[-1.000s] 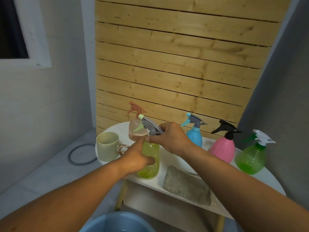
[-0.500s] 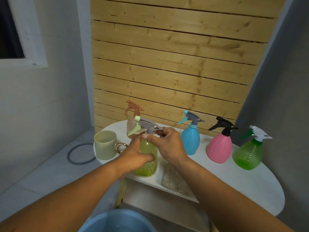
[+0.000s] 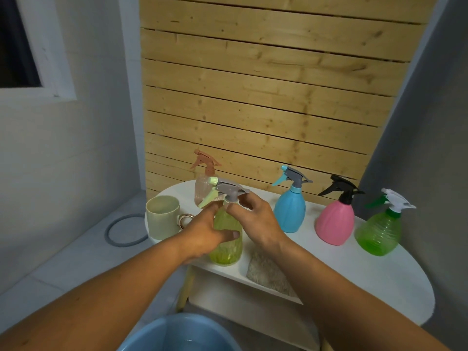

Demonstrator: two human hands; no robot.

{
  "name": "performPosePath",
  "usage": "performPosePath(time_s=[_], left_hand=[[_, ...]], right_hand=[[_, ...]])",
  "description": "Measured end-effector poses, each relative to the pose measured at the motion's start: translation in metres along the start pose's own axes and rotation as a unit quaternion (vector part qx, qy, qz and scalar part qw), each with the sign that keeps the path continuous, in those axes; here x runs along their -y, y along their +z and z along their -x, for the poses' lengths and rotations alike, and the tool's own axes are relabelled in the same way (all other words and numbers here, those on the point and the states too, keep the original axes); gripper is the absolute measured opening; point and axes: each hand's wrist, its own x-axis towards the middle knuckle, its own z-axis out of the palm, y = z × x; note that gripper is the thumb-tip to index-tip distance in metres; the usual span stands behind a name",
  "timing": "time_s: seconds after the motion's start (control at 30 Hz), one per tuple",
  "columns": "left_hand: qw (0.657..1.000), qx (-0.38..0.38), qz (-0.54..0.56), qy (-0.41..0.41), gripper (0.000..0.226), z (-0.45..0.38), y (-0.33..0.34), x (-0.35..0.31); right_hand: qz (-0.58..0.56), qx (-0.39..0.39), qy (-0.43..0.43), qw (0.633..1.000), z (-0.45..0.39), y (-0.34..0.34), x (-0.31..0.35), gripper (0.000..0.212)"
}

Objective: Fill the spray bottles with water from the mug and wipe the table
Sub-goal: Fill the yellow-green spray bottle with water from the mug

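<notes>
Right hand (image 3: 255,221) shifted to sprayer collar, pinching; left hand (image 3: 205,234) still grips yellow-green bottle (image 3: 228,252).

Dim, flat indoor light with a cool grey cast leaves only soft shadows under the white table (image 3: 379,282) toward 5 o'clock, no glare, slight softness throughout, a dark window (image 3: 17,46) at 10 o'clock, and wide-angle bowing that bends the wooden slat wall (image 3: 266,97) near the edges.
</notes>
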Motion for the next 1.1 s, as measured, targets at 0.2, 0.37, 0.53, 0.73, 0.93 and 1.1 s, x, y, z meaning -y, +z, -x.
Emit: performPosePath(time_s=[0.2,0.37,0.53,0.73,0.93,1.1], left_hand=[[1.0,0.014,-0.004,0.002,0.075,0.001,-0.002,-0.002],[1.0,0.017,0.002,-0.006,0.075,0.001,-0.003,0.0],[1.0,0.022,0.006,-0.015,0.076,-0.001,-0.004,0.003],[1.0,0.021,-0.002,-0.012,0.076,-0.001,-0.004,0.002],[1.0,0.023,-0.002,0.007,0.077,0.001,-0.003,-0.001],[1.0,0.018,0.007,-0.004,0.078,0.0,-0.003,0.002]], right_hand=[[0.002,-0.016,-0.011,1.0,-0.005,-0.003,0.001,0.03],[-0.019,0.022,0.005,1.0,-0.005,-0.004,-0.004,0.046],[-0.035,0.014,-0.003,0.999,-0.007,-0.009,-0.007,0.029],[-0.022,0.032,0.002,0.999,-0.01,-0.007,-0.004,0.037],[-0.014,0.007,-0.003,1.0,-0.01,-0.008,0.002,0.036],[-0.007,0.034,0.007,0.999,-0.009,-0.007,-0.001,0.033]])
